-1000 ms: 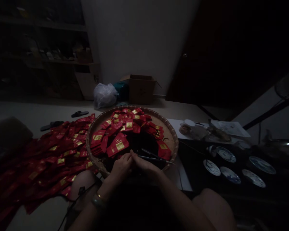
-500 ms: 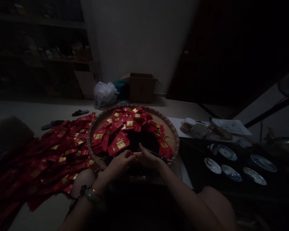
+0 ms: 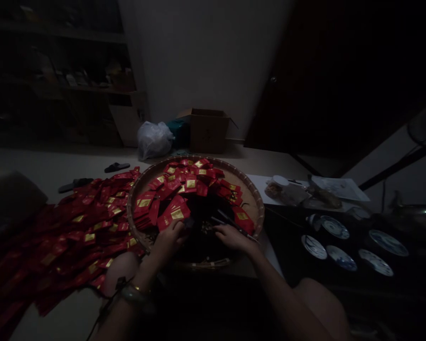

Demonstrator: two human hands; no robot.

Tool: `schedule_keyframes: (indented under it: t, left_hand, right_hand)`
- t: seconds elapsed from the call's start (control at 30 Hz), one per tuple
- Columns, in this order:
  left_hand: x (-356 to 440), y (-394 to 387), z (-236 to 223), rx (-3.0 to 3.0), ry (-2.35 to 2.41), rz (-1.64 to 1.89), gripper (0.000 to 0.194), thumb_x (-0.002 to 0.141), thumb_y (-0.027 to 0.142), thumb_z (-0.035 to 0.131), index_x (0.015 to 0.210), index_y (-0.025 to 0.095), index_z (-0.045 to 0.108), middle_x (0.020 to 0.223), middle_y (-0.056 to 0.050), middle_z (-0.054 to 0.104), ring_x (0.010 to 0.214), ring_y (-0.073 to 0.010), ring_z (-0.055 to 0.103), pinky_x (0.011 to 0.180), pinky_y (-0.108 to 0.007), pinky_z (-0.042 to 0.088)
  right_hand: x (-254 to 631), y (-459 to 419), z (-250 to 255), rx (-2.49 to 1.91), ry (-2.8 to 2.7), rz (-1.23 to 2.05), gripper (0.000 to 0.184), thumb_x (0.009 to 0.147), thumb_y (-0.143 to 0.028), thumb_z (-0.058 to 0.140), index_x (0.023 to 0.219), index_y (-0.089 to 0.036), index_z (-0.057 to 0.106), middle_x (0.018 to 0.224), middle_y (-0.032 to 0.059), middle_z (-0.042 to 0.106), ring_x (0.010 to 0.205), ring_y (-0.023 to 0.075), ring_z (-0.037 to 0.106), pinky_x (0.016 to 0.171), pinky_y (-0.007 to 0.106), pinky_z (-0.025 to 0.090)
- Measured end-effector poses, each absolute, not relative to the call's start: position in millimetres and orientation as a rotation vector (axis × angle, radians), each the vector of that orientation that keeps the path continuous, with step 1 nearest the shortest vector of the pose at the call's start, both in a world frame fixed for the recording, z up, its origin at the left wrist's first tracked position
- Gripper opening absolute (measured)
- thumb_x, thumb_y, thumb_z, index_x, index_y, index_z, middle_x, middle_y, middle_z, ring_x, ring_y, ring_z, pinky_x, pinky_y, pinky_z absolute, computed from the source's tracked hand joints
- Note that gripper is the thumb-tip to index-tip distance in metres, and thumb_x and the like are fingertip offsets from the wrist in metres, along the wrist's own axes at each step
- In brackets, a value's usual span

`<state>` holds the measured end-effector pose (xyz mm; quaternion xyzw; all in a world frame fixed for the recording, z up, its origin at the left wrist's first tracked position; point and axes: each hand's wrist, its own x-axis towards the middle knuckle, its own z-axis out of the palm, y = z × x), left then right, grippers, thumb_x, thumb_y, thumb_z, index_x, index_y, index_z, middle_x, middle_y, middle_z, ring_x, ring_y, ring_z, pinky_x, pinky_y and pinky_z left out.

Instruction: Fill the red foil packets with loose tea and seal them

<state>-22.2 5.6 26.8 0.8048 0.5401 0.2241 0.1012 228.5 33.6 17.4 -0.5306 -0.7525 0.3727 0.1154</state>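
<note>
A round woven bamboo tray (image 3: 254, 201) sits in front of me, with red sachets with gold labels (image 3: 173, 208) fanned around its inner edge. Dark loose material (image 3: 206, 208) fills its middle. My left hand (image 3: 168, 239) is over the tray's near side, its fingers closed on a small dark item (image 3: 189, 223) that is too dim to name. My right hand (image 3: 232, 238) rests on the right of the dark patch, holding long dark tweezers (image 3: 230, 223). More red sachets (image 3: 85, 227) lie in a wide heap on the floor left of the tray.
A cardboard box (image 3: 209, 131) and a white plastic bag (image 3: 154, 140) stand at the back. Blue-and-white saucers (image 3: 341, 258) lie on a dark low table to the right, beyond papers and a clear bag (image 3: 284, 193). Sandals (image 3: 117, 167) lie back left.
My hands have moved apart from the tray's centre, the left one going left and the right one going right. The tweezers have shifted with my right hand.
</note>
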Motion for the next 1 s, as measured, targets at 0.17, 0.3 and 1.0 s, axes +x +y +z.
schedule_keyframes:
  t: [0.17, 0.3, 1.0]
  left_hand:
    - [-15.8, 2.9, 17.8, 2.385, 1.742, 0.76, 0.019, 0.079, 0.02, 0.063, 0.095, 0.021, 0.054, 0.114, -0.007, 0.06, 0.076, -0.0176, 0.067, 0.059, -0.025, 0.051]
    - [-15.6, 3.1, 19.3, 2.501, 1.779, 0.685, 0.02, 0.081, 0.027, 0.061, 0.099, 0.022, 0.054, 0.126, -0.01, 0.053, 0.077, -0.0185, 0.066, 0.056, -0.026, 0.051]
    - [-29.9, 15.9, 43.6, 2.937, 1.187, 0.508, 0.016, 0.088, 0.019, 0.052, 0.094, 0.026, 0.064, 0.086, -0.004, 0.057, 0.082, -0.018, 0.051, 0.07, -0.029, 0.044]
  right_hand:
    - [203.2, 47.8, 16.2, -1.42, -2.405, 1.061, 0.09, 0.067, -0.04, 0.072, 0.143, -0.017, 0.031, 0.148, 0.0166, 0.032, 0.136, 0.0315, 0.027, 0.11, 0.045, 0.023]
    - [166.1, 49.9, 14.4, -1.347, -2.75, 1.037, 0.111, 0.047, -0.046, 0.083, 0.143, -0.024, 0.031, 0.152, 0.0171, 0.02, 0.137, 0.0426, 0.018, 0.106, 0.055, 0.025]
    - [193.1, 55.7, 12.0, -1.375, -1.546, 1.21, 0.026, 0.064, -0.023, 0.066, 0.089, -0.018, 0.064, 0.085, 0.0017, 0.065, 0.082, 0.0198, 0.06, 0.078, 0.033, 0.046]
